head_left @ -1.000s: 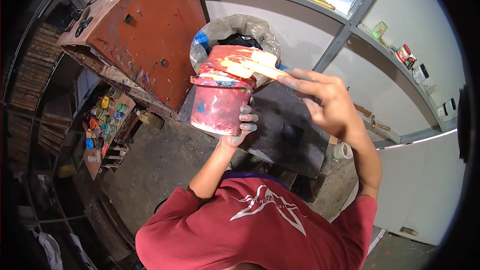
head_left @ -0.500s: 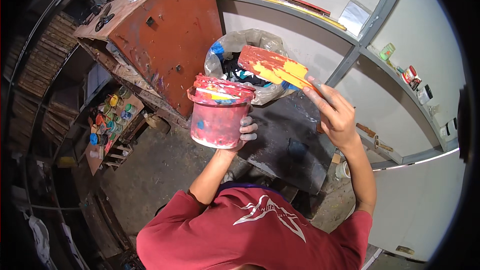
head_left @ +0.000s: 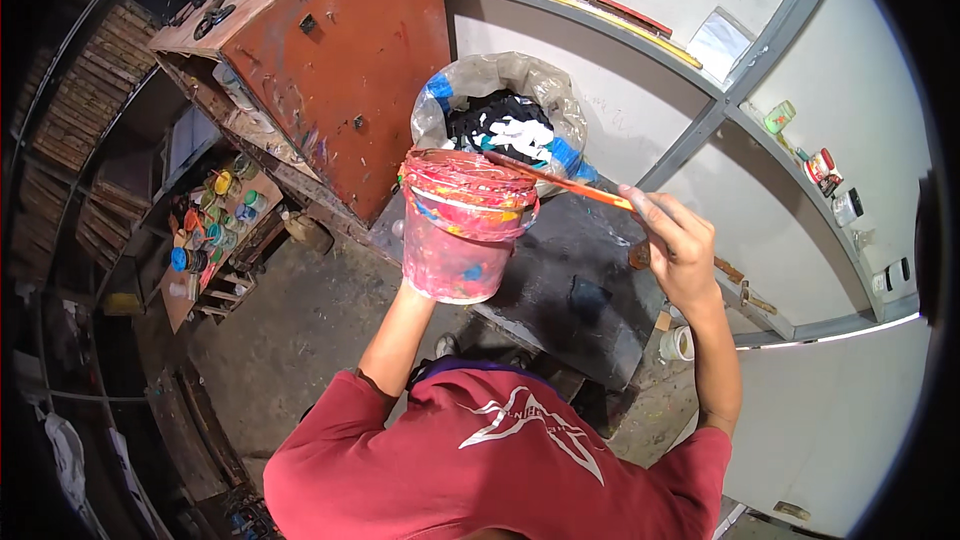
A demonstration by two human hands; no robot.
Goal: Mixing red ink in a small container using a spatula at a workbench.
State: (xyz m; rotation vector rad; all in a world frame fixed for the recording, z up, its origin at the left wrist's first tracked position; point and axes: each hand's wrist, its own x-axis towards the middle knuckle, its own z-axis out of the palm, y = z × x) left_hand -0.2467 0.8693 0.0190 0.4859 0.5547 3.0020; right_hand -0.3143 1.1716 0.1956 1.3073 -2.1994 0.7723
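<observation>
At the centre of the head view, the left hand (head_left: 420, 285) holds up a paint-smeared red and pink plastic bucket (head_left: 462, 225) from below; most of the hand is hidden behind the bucket, so only the wrist and forearm show clearly, and the fingers cannot be seen. The bucket is upright, in the air above the dark grey worktop (head_left: 590, 270) and the dirty concrete floor (head_left: 290, 340).

The right hand (head_left: 680, 245) is closed around the end of a thin orange stick (head_left: 560, 180) (it looks like the handle of a brush). The stick goes across to the rim of the bucket, and its far end rests on or just over the rim; which of the two I cannot tell. The two hands are well apart, joined only by stick and bucket.

Just behind the bucket stands a clear plastic bag (head_left: 505, 105) filled with black, white and blue pieces. To the left of it is a rust-red metal cabinet (head_left: 360, 60). Lower left, a wooden tray of small coloured paint pots (head_left: 215, 220) lies near the floor. A grey metal shelf (head_left: 760, 130) runs along the white wall and carries some small jars. The person wears a dark red T-shirt (head_left: 500, 460).
</observation>
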